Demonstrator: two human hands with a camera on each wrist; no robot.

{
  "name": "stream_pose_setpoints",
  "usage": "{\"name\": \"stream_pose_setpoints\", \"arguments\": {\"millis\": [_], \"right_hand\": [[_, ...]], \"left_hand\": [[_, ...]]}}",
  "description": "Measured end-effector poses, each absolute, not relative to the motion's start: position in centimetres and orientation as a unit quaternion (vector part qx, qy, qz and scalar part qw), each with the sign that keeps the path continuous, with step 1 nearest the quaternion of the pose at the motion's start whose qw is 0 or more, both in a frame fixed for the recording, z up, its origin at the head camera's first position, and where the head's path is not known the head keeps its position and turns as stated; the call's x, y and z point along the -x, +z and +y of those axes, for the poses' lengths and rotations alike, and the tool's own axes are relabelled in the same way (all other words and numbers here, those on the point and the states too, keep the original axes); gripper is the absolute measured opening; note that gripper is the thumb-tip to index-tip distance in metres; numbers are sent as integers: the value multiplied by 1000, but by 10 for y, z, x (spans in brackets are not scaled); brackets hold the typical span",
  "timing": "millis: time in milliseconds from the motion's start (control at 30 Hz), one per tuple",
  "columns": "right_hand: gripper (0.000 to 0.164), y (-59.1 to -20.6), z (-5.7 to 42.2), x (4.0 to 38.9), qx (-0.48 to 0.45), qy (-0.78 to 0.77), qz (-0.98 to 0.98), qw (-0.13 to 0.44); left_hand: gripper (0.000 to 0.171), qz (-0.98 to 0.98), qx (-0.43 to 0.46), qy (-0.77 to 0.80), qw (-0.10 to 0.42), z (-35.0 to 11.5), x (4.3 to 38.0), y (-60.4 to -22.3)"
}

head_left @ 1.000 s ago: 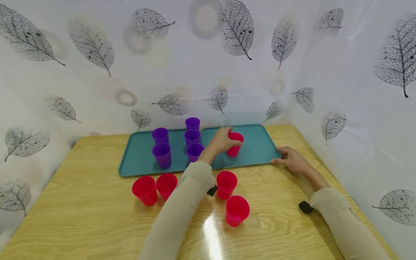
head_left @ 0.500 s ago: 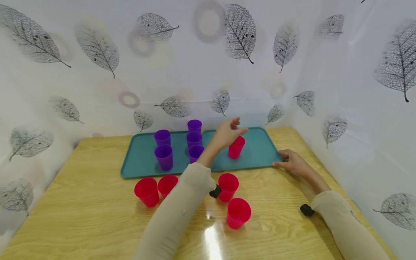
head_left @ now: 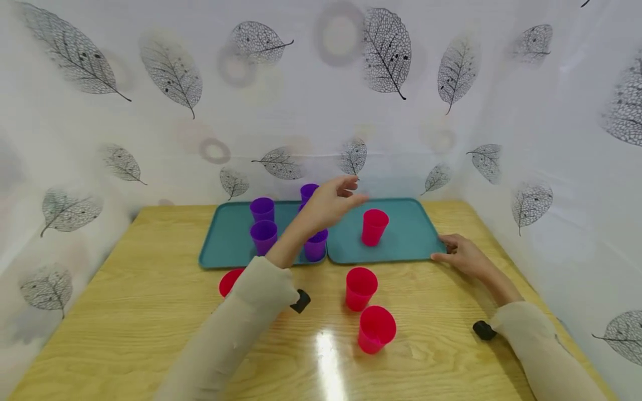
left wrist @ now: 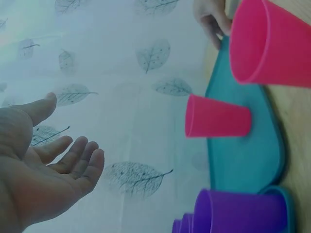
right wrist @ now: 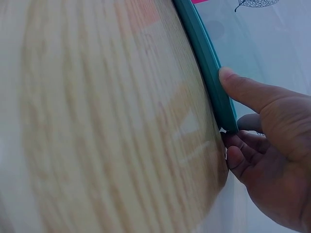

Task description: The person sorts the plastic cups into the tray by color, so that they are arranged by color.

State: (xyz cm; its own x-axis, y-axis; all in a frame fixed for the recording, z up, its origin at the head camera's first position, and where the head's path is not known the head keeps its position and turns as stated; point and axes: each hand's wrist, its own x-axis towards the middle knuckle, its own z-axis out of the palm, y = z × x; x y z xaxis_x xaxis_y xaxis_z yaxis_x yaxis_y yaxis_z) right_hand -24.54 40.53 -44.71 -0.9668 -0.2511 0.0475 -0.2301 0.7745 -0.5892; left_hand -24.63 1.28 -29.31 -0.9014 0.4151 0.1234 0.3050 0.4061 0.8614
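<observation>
My left hand (head_left: 327, 205) is in the air over the trays, fingers relaxed and holding nothing. In the left wrist view, its palm (left wrist: 46, 189) faces up beside the wall cloth. Right of that hand, a red cup (head_left: 374, 227) stands upright on the right teal tray (head_left: 411, 228), apart from the fingers. My right hand (head_left: 466, 256) grips that tray's near right corner. The right wrist view has the thumb (right wrist: 243, 90) on the tray's rim and the fingers curled at its corner. Several purple cups (head_left: 263, 236) stand on the left teal tray (head_left: 223, 239), partly hidden by my left arm.
Two red cups, one nearer the tray (head_left: 360, 288) and one closer to me (head_left: 377, 329), stand on the wooden table (head_left: 426, 345). Another red cup (head_left: 229, 281) is mostly behind my left sleeve. A leaf-print cloth (head_left: 311, 111) rises behind and beside the table.
My left hand has let go of the red cup on the right tray, lifted, and drawn left over the purple cups. My right hand keeps its place at the tray corner.
</observation>
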Motion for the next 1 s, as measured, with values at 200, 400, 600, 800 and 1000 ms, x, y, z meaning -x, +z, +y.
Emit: {"name": "stream_pose_setpoints", "arguments": {"millis": [200, 400, 600, 800, 1000], "right_hand": [[72, -448, 405, 245, 121, -314, 942, 14], [71, -448, 405, 245, 120, -315, 941, 11], [72, -448, 405, 243, 121, -317, 940, 21], [74, -447, 406, 242, 115, -315, 942, 29], [75, -445, 404, 240, 120, -313, 942, 34]], "left_hand": [[63, 841, -231, 487, 50, -39, 229, -291], [59, 858, -207, 469, 31, -98, 209, -293], [58, 856, -187, 482, 24, -151, 192, -306], [60, 851, -179, 493, 24, -183, 175, -320], [61, 836, -183, 517, 23, -202, 157, -333]]}}
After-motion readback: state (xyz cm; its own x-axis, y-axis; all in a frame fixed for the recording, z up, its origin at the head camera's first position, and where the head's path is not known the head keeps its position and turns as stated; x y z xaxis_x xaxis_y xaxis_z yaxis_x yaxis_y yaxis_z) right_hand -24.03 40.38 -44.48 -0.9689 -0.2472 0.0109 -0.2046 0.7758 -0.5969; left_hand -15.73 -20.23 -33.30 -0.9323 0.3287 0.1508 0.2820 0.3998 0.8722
